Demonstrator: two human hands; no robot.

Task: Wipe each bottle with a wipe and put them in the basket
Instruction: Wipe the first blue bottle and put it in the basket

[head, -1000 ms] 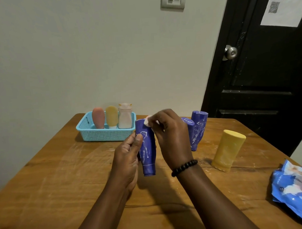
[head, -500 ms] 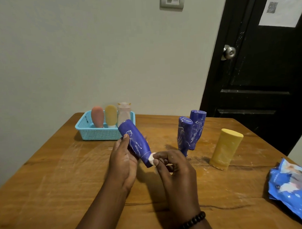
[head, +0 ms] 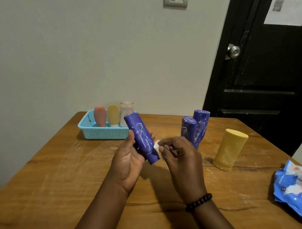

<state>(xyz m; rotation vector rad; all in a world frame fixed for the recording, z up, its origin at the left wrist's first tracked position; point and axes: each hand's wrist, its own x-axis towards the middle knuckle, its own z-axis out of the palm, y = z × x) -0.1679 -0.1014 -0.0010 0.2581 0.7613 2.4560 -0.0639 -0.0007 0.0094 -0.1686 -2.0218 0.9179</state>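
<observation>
A blue bottle (head: 142,138) streaked with white marks is held above the table (head: 45,179) by the left hand (head: 129,158), whose fingers are curled behind it with the thumb laid along its left side; the bottle is tilted, its upper end leaning left toward the basket (head: 102,132) and its lower end pointing down and right. A small white wipe (head: 157,147), bunched into a wad, is pinched in the fingertips of the right hand (head: 179,158) and is pressed against the lower right side of the held bottle. A dark beaded bracelet (head: 199,202) is worn on the right wrist. The light blue basket is placed at the far left of the table, near the wall, and three bottles are stood upright in it: a pink one (head: 100,116), a yellow one (head: 113,115) and a pale one (head: 126,113). Two more blue bottles (head: 196,126), also marked with white, are stood touching each other behind the right hand. A yellow bottle (head: 229,150) is stood to their right, apart from them and tilted in the wide-angle view. A blue wipe pack (head: 295,189) is laid at the right edge of the table. A black door (head: 266,74) with a metal knob (head: 233,51) is seen behind the table.
</observation>
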